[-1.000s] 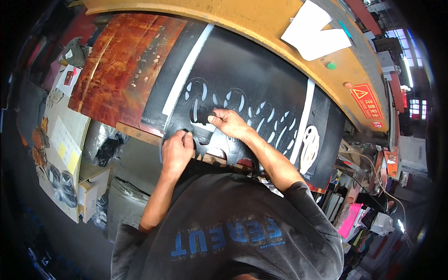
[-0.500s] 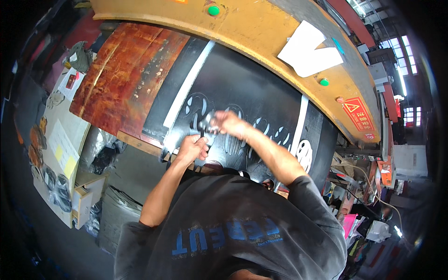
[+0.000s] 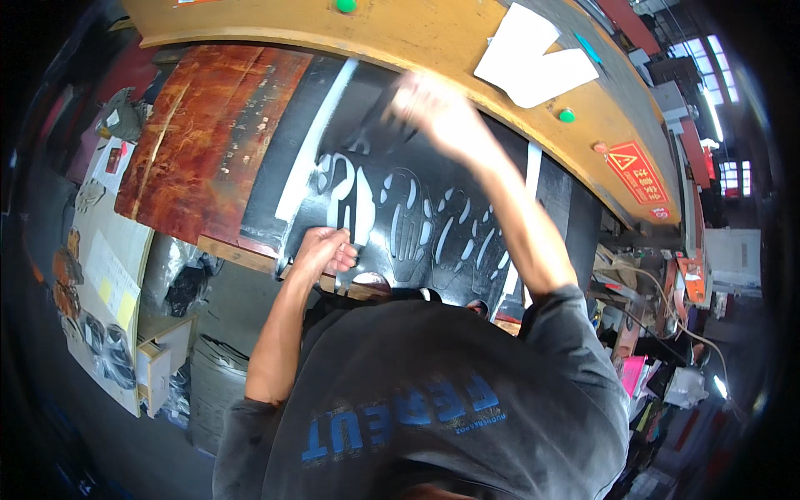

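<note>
A black sheet (image 3: 467, 167) lies on the work surface, marked with several rows of cut, hand-like outlines and pale slits. My left hand (image 3: 323, 252) is at the sheet's near left, fingers pinched around a thin dark strip (image 3: 347, 218). Just beyond it a white cut-out shape (image 3: 364, 212) shows against the black. My right hand (image 3: 429, 108) is over the far part of the sheet, close to the yellow machine beam. Motion smears its fingers. A blurred dark piece (image 3: 377, 125) hangs at its fingertips; its exact kind is hidden by blur.
The yellow beam (image 3: 400, 37) spans the far side, bearing white paper (image 3: 542, 62), green buttons and a red warning label (image 3: 637, 172). To the left are a worn reddish-brown board (image 3: 208, 142) and a side table (image 3: 104, 250) with papers and bagged items.
My right hand has swung up and away, from beside my left hand to near the beam. My left hand has stayed near the sheet's near edge. The white shape is now uncovered.
</note>
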A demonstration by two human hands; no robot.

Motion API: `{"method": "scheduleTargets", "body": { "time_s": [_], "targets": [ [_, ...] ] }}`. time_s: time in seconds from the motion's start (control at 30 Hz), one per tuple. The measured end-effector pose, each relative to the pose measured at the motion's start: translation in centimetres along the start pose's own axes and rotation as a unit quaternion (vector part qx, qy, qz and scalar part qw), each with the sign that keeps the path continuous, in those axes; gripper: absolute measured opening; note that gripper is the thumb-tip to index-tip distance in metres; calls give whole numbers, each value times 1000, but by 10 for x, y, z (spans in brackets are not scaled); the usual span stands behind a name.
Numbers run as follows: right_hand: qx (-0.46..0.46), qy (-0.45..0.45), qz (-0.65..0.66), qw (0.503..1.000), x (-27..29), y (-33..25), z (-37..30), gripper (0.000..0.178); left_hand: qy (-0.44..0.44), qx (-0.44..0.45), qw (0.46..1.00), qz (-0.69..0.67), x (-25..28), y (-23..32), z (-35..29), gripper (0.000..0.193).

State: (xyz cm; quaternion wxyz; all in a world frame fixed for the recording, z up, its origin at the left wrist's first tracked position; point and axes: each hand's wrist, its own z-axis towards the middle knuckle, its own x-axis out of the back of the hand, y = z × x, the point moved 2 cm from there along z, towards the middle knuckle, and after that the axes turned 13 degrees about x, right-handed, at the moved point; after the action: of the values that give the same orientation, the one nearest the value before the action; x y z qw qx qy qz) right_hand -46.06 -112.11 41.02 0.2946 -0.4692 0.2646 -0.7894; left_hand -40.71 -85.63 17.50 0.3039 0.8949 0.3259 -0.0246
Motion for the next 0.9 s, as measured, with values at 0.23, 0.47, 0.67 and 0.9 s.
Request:
{"method": "scheduleTargets", "body": {
  "time_s": [0.23,0.47,0.67,0.9],
  "targets": [
    [-168,-460,240,839,-134,-27,-139,19,20,8,1000,1,4,19,-7,63],
    [-219,-305,297,878,-102,-2,-136,24,442,-384,779,222,29,90,-33,46],
    [-87,-357,281,887,-139,-59,-154,23,360,-192,842,353,44,125,30,40],
    [-141,-294,310,893,-138,-64,-149,21,357,-294,822,332,57,120,33,36]
  ]
}}
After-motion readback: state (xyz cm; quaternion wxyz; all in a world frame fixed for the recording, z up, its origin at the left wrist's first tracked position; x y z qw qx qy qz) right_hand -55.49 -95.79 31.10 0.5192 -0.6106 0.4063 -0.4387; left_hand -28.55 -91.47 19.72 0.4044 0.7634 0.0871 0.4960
